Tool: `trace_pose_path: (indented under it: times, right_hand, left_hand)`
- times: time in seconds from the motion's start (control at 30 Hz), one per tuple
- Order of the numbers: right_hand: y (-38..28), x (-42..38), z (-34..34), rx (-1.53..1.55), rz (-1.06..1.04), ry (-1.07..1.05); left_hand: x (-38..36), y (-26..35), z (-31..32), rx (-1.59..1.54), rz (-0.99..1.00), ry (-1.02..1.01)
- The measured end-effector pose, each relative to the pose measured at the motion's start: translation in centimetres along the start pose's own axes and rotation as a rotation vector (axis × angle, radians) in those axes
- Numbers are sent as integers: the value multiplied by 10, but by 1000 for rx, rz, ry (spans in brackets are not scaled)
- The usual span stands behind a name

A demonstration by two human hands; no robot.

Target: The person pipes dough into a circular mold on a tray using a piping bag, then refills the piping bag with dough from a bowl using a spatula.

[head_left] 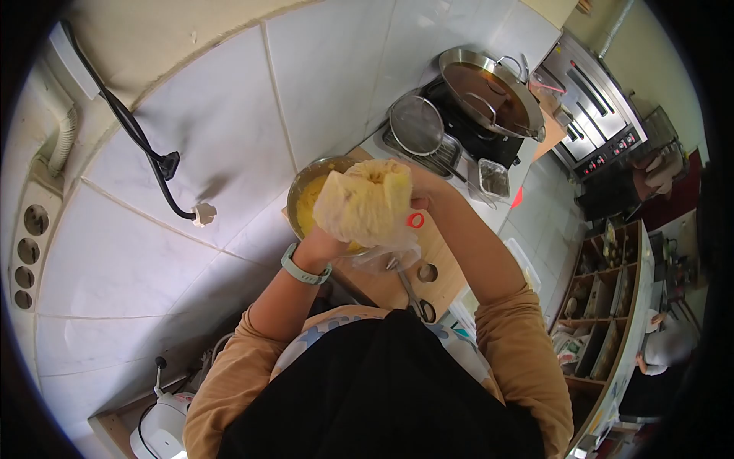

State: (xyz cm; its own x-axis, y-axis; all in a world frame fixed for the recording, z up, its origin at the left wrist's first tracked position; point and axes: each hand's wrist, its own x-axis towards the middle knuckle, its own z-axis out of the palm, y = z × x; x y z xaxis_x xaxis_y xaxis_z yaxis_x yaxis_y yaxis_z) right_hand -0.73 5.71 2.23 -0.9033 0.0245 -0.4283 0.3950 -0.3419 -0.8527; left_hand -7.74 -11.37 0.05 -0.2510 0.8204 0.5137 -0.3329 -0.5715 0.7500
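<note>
A clear plastic bag (367,203) filled with pale yellow batter is held up in front of me. My left hand (325,243) grips its lower part from below; a green watch band sits on that wrist. At the bag's top edge my right hand (424,187) clutches the plastic, mostly hidden behind it. Right behind the bag stands a metal bowl (306,191) with yellow batter inside. Scissors (413,294) with dark handles lie on the wooden counter (440,268) below the bag.
A wire strainer (417,124) rests on a tray at the back, beside a large metal pan (489,88) on a dark burner. An oven (600,103) stands far right. Shelving (604,306) and another person (661,356) are at right. A cable and plug (200,214) hang on the tiled wall.
</note>
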Motion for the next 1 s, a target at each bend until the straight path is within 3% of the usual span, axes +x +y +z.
trace_pose_path:
  times: [0.07, 0.13, 0.23, 0.3, 0.47, 0.53, 0.6, 0.77, 0.83, 1.0]
  right_hand:
    - [7, 8, -10, 24, 12, -19]
    - [14, 14, -15, 30, 8, -27]
    - [23, 16, -13, 33, -24, -27]
    - [23, 13, -12, 63, -46, -29]
    - [31, 22, -15, 65, -66, 31]
    - [39, 28, -7, 11, -57, 35]
    - [40, 30, -2, -23, -52, 50]
    - [24, 16, -2, 3, -28, 133]
    - [22, 14, -3, -15, -13, 191]
    - [34, 21, -18, 54, -73, 265]
  left_hand:
    - [-7, -2, -8, -30, 17, 35]
    - [-24, -23, -24, 131, 86, 99]
    - [-29, -29, -32, 297, 16, 101]
    - [-30, -21, -23, -145, -90, 217]
    - [-14, -8, -9, -381, -40, -27]
    - [-12, -12, -8, -608, -166, 1]
    - [-7, -13, -2, -525, -54, -59]
    - [-21, -5, -20, 262, -42, -44]
    - [-22, -1, -21, 220, 28, -72]
    - [-22, -5, -32, 51, -137, 3]
